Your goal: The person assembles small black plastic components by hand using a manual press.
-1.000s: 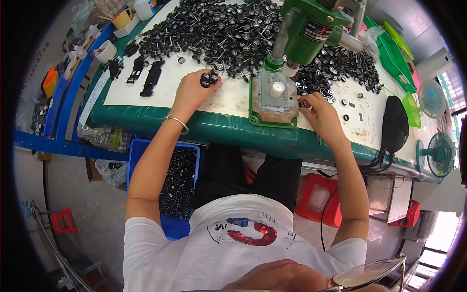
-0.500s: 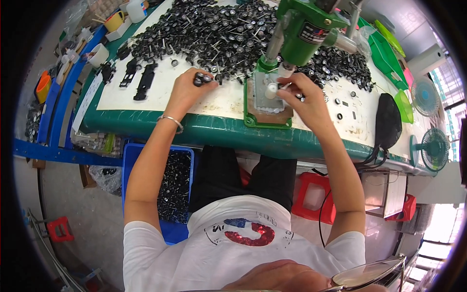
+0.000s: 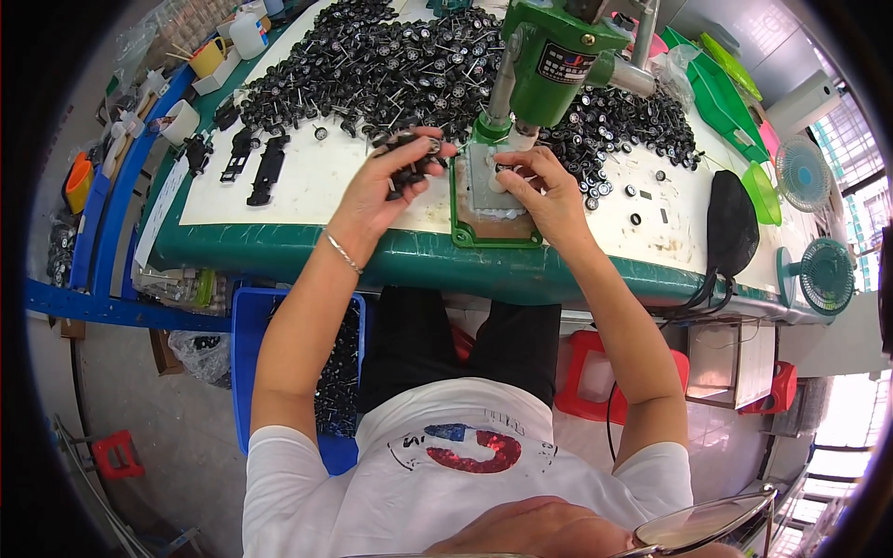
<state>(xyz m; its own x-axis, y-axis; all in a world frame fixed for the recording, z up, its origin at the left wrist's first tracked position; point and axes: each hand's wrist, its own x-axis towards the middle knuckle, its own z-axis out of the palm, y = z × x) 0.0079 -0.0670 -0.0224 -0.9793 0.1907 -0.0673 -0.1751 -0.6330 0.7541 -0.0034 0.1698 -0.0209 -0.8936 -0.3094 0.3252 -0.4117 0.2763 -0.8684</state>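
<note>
My left hand (image 3: 365,193) is curled around a cluster of small black toy wheels (image 3: 407,175), some with silver hubs and thin axles. It is just left of a green hand press (image 3: 555,60). Beneath the press's ram, my right hand (image 3: 553,193) pinches a small dark wheel part (image 3: 503,168) at the white round post (image 3: 492,186) on the grey base plate (image 3: 486,156). The fingers hide most of that part. Behind both hands, a large heap of black wheels on axles (image 3: 409,65) covers the white tabletop.
Black toy-car chassis (image 3: 267,172) lie at the left. Loose wheels (image 3: 635,219) and a black pouch-like thing (image 3: 728,228) are at the right, near green fans (image 3: 826,276). A blue bin (image 3: 246,363) of small parts stands below the green table edge (image 3: 391,249).
My left hand has moved right toward the press and turned, showing more wheels in it. My right hand's fingertips have come in over the white post. The whole view has shifted slightly.
</note>
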